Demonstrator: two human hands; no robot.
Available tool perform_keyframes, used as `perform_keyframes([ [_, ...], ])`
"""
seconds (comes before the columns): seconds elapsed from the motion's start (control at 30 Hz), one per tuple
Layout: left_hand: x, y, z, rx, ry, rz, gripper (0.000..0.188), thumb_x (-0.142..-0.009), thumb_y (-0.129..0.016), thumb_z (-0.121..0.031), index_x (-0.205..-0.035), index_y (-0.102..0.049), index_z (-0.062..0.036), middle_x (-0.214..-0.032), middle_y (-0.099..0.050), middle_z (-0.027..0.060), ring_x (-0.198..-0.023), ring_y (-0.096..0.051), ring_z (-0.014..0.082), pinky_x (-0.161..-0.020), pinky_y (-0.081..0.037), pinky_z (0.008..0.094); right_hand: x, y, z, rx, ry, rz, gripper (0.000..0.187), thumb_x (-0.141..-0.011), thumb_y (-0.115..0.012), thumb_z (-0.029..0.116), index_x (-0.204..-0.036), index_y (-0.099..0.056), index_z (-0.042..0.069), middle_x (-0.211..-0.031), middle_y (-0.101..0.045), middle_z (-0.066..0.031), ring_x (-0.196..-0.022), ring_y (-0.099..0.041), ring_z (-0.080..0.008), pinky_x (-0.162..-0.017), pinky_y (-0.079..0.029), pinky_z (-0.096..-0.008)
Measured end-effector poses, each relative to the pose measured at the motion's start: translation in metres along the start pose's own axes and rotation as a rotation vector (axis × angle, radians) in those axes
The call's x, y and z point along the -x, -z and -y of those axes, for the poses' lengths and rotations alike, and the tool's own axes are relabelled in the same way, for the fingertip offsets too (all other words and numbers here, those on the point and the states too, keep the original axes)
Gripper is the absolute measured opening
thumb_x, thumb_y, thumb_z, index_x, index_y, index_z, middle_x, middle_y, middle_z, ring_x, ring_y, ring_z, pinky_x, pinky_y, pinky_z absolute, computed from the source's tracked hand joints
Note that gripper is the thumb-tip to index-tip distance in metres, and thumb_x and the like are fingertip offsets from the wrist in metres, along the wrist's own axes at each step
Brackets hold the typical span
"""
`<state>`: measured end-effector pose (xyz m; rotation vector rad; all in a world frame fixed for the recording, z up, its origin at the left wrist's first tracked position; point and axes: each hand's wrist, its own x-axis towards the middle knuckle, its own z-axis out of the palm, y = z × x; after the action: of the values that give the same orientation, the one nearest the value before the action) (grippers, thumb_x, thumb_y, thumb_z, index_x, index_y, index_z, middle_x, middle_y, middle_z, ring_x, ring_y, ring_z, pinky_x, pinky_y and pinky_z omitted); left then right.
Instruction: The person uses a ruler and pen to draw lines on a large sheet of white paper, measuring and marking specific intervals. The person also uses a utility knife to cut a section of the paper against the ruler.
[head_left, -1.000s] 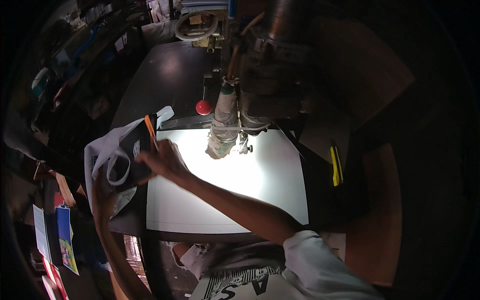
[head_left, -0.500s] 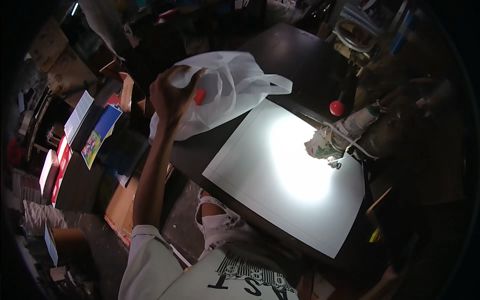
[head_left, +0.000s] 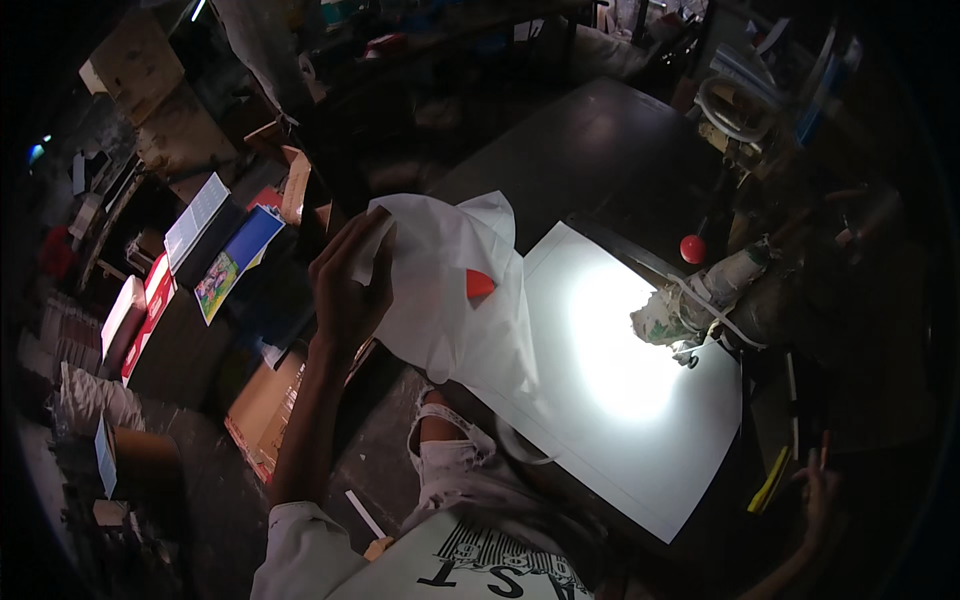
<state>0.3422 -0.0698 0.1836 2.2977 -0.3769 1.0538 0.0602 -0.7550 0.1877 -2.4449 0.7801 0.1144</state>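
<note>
My left hand (head_left: 350,280) pinches the edge of a thin white carrier bag (head_left: 420,270). The bag is spread in folds, and a red patch (head_left: 480,285) shows on it. Its lower part covers the left side of a large white sheet (head_left: 640,480), and a pale loop handle (head_left: 525,445) hangs at the sheet's near edge. In the dim lower right, my right hand (head_left: 820,500) has its fingers raised beside a thin orange stick (head_left: 825,450); whether it grips the stick is unclear. A yellow cutter-like tool (head_left: 768,482) lies just left of that hand.
A wrapped, tied lamp-like head (head_left: 695,305) juts over the brightly lit sheet. Behind it stands a red ball knob (head_left: 692,249). The dark table (head_left: 590,130) stretches away at the back. Leftward are booklets (head_left: 240,260), stacked papers and a cardboard box (head_left: 265,405).
The bag has swung down and toward me, now overlapping the sheet's left side, with my left hand still on it. My right hand has come up beside the yellow tool.
</note>
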Motion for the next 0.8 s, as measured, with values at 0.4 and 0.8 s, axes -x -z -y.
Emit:
perform_keyframes([
  [0.4, -0.012, -0.005, -0.023, 0.377, -0.032, 0.536, 0.1, -0.07, -0.054, 0.025, -0.157, -0.039, -0.0225, -0.172, -0.009, 0.0125, -0.153, -0.025, 0.0403, -0.123, -0.033, 0.05, 0.084, -0.232, 0.426, -0.569, 1.171, 0.667, 0.044, -0.095, -0.056, 0.0, -0.138, -0.057, 0.005, -0.104, -0.064, -0.0193, -0.089, -0.07, -0.0351, -0.078, -0.054, -0.0401],
  [0.8, 0.009, 0.029, 0.046, 0.693, 0.069, 0.405, 0.075, -0.067, -0.088, -0.016, -0.138, -0.066, -0.0192, -0.16, -0.042, 0.0172, -0.153, -0.026, 0.0401, -0.123, -0.022, 0.0547, -0.066, -0.322, 0.45, 0.023, 0.935, 0.518, 0.071, -0.08, -0.08, 0.022, -0.145, -0.052, 0.018, -0.144, -0.058, -0.0093, -0.137, -0.051, -0.0264, -0.116, -0.04, -0.0391],
])
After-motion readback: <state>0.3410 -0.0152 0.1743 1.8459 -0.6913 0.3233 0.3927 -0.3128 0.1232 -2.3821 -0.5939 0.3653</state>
